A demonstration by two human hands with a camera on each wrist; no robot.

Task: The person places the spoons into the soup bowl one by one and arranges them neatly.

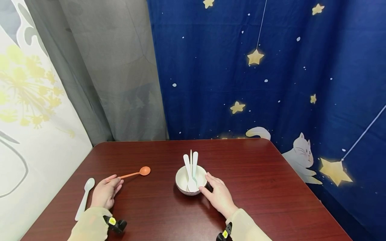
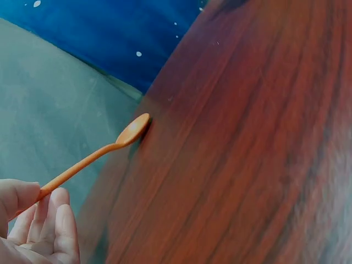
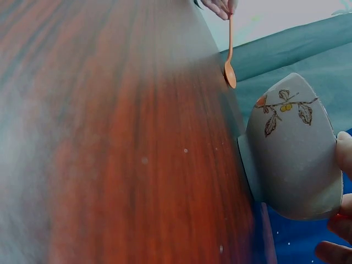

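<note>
My left hand (image 1: 105,193) pinches the handle of an orange spoon (image 1: 145,171) between thumb and fingers. In the left wrist view the spoon's bowl end points away from the hand, low over the tabletop. My right hand (image 1: 219,194) holds the right side of a small pale bowl (image 3: 291,159), thumb near its front and fingers along the rim. A leaf-and-berry branch decorates the bowl's outside. Several utensils lean inside it, among them a white spoon (image 1: 191,184) with its head down and a pale green one partly hidden behind.
Left of the left hand, a white spoon (image 1: 82,199) lies on the dark reddish wooden table (image 1: 150,214). Behind the table hang a grey curtain (image 1: 120,83) and a blue one (image 1: 205,73) with stars.
</note>
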